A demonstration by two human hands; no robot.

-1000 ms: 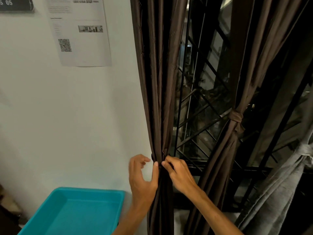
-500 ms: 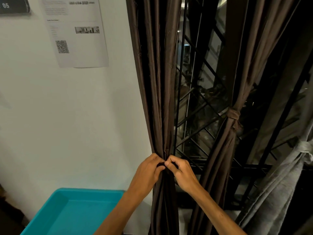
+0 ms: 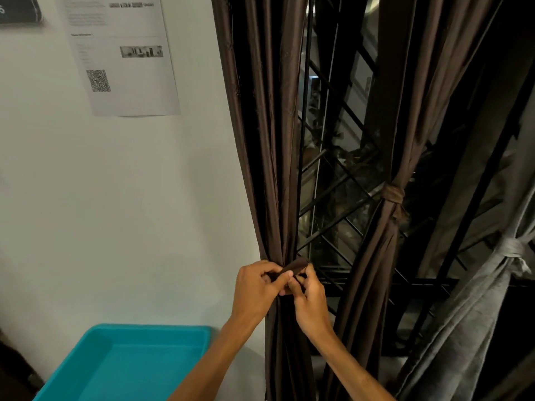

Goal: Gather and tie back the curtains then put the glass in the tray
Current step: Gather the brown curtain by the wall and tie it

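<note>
We clamp left hand (image 3: 256, 287) & right hand (image 3: 309, 302) fingers (image 3: 285, 277) on tie strap (image 3: 295, 267), knot unfinished; curtains (image 3: 388, 256) rt of fingers tied; glass unseen.

White wall (image 3: 115, 212), left half. Printed sheet (image 3: 124, 53) with QR code, upper left. Dark sign (image 3: 17, 10), top-left corner. Black window grille (image 3: 333, 183), centre.

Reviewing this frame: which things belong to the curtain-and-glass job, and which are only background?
Job: left hand, right hand, the tie strip both pinch, brown curtain being tied, second brown curtain and grey curtain already tied, blue tray. No glass shows.
Background: paper notice, dark sign, window grille.
</note>
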